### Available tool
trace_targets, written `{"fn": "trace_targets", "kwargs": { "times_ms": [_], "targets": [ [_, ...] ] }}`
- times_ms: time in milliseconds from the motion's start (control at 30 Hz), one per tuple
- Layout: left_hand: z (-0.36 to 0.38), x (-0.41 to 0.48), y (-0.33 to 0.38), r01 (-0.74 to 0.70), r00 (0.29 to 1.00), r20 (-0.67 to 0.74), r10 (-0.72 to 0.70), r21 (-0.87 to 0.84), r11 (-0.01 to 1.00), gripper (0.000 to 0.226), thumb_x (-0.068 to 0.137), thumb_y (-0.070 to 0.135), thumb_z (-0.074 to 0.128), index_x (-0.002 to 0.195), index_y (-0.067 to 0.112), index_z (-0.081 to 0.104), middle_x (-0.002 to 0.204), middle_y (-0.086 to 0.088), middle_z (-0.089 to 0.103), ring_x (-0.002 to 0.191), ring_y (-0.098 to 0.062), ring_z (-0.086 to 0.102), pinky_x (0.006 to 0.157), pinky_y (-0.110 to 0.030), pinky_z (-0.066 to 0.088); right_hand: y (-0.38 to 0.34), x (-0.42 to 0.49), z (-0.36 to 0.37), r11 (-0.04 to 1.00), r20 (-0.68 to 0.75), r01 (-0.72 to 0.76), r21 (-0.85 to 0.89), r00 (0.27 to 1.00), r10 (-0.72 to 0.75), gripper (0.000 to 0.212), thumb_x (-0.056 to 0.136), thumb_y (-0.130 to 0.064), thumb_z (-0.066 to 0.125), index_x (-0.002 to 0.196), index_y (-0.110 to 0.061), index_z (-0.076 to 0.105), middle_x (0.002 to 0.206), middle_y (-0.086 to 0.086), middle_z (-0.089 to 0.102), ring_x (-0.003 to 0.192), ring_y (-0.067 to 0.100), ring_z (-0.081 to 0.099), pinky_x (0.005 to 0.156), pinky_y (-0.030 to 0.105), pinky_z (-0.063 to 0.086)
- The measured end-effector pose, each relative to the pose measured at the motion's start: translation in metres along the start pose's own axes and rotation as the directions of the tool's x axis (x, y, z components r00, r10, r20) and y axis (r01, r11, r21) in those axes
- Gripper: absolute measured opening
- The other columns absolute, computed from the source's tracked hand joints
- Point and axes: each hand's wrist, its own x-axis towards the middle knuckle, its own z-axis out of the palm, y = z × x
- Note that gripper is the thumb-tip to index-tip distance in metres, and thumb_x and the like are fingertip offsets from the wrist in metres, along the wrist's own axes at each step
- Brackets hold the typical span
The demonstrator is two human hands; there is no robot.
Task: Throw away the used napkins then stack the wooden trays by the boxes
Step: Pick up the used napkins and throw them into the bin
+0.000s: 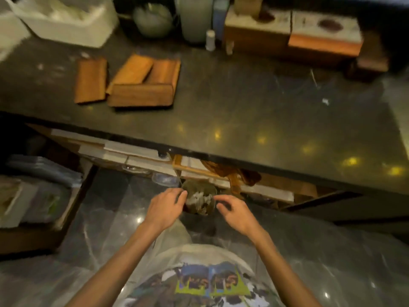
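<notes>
Used napkins [199, 198] lie crumpled in the round bin [197, 184] under the counter [243, 111], between the left hand [164, 207] and right hand [234, 212], the 2 held loosely open with nothing gripped. The drop should be confirmed complete before the wooden trays [139, 94], lying overlapped on the counter, are squared up and stacked by the boxes [292, 34].

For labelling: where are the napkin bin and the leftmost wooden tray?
Small round brown napkin bin [197, 186]: head view, far inner wall.
Leftmost flat orange-brown wooden tray [90, 80]: head view, its centre.
</notes>
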Motion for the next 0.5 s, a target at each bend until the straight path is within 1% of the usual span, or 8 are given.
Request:
{"fn": "trace_targets", "kwargs": {
  "times_ms": [67, 133, 200, 233, 300, 367, 433, 500],
  "targets": [
    [-0.026, 0.006, 0.007, -0.031, 0.999, -0.030, 0.029, -0.044, 0.999, 0.038, 0.098, 0.047, 0.035, 0.116, 0.028, 0.063, 0.119, 0.001, 0.067, 0.112, -0.021, 0.061, 0.094, -0.038, 0.045, -0.034, 0.015, -0.019, 0.989, -0.024, 0.107, -0.104, 0.994, -0.110, 0.032, 0.096, -0.030, 0.053, 0.127, -0.033, 0.058, 0.133, -0.010, 0.057, 0.124, 0.006, 0.051, 0.098, 0.018, 0.040],
    [-0.060, 0.019, 0.014, -0.036, 0.997, -0.072, 0.030, -0.083, 0.996, 0.041, 0.097, 0.050, 0.032, 0.115, 0.029, 0.062, 0.116, 0.001, 0.067, 0.110, -0.021, 0.062, 0.096, -0.040, 0.046, -0.076, 0.034, -0.041, 0.961, -0.060, 0.194, -0.197, 0.976, -0.209, 0.032, 0.096, -0.028, 0.053, 0.128, -0.028, 0.059, 0.130, -0.008, 0.060, 0.122, 0.007, 0.053, 0.101, 0.024, 0.043],
    [-0.093, 0.036, 0.023, -0.043, 0.993, -0.110, 0.032, -0.094, 0.995, 0.042, 0.097, 0.050, 0.032, 0.117, 0.027, 0.061, 0.116, -0.001, 0.066, 0.108, -0.021, 0.062, 0.096, -0.043, 0.048, -0.115, 0.054, -0.063, 0.931, -0.079, 0.249, -0.266, 0.957, -0.279, 0.033, 0.095, -0.027, 0.053, 0.128, -0.027, 0.058, 0.129, -0.007, 0.060, 0.122, 0.007, 0.052, 0.102, 0.025, 0.040],
    [-0.110, 0.046, 0.025, -0.051, 0.989, -0.142, 0.037, -0.090, 0.995, 0.042, 0.098, 0.049, 0.033, 0.119, 0.026, 0.061, 0.118, -0.002, 0.065, 0.109, -0.021, 0.061, 0.096, -0.043, 0.048, -0.133, 0.063, -0.073, 0.920, -0.080, 0.266, -0.287, 0.951, -0.300, 0.034, 0.095, -0.028, 0.052, 0.129, -0.028, 0.058, 0.131, -0.007, 0.059, 0.124, 0.008, 0.050, 0.102, 0.025, 0.036],
    [-0.143, 0.065, 0.026, -0.072, 0.972, -0.229, 0.058, -0.055, 0.996, 0.042, 0.099, 0.046, 0.035, 0.123, 0.022, 0.060, 0.122, -0.002, 0.064, 0.111, -0.021, 0.060, 0.096, -0.039, 0.046, -0.166, 0.082, -0.089, 0.901, -0.089, 0.300, -0.313, 0.935, -0.343, 0.034, 0.095, -0.031, 0.052, 0.129, -0.029, 0.056, 0.133, -0.007, 0.057, 0.126, 0.008, 0.046, 0.101, 0.025, 0.033],
    [-0.175, 0.087, 0.019, -0.081, 0.957, -0.284, 0.064, -0.049, 0.996, 0.041, 0.099, 0.043, 0.039, 0.127, 0.019, 0.058, 0.127, -0.002, 0.062, 0.116, -0.021, 0.058, 0.098, -0.038, 0.045, -0.194, 0.103, -0.101, 0.888, -0.095, 0.337, -0.312, 0.919, -0.382, 0.035, 0.095, -0.033, 0.052, 0.130, -0.032, 0.054, 0.133, -0.009, 0.056, 0.126, 0.006, 0.046, 0.102, 0.026, 0.035],
    [-0.203, 0.111, 0.004, -0.084, 0.956, -0.285, 0.061, -0.069, 0.994, 0.040, 0.099, 0.037, 0.044, 0.132, 0.018, 0.055, 0.132, -0.002, 0.059, 0.120, -0.020, 0.056, 0.101, -0.039, 0.045, -0.215, 0.127, -0.108, 0.889, -0.107, 0.360, -0.283, 0.909, -0.403, 0.035, 0.095, -0.034, 0.053, 0.129, -0.032, 0.055, 0.130, -0.011, 0.057, 0.123, 0.003, 0.048, 0.101, 0.025, 0.039],
    [-0.226, 0.139, -0.016, -0.063, 0.960, -0.278, 0.040, -0.075, 0.995, 0.038, 0.098, 0.029, 0.048, 0.134, 0.018, 0.053, 0.135, -0.001, 0.058, 0.122, -0.019, 0.055, 0.101, -0.039, 0.045, -0.232, 0.154, -0.109, 0.907, -0.130, 0.348, -0.238, 0.914, -0.385, 0.029, 0.094, -0.034, 0.054, 0.123, -0.031, 0.059, 0.121, -0.011, 0.062, 0.112, 0.001, 0.055, 0.095, 0.024, 0.045]
  ]
}}
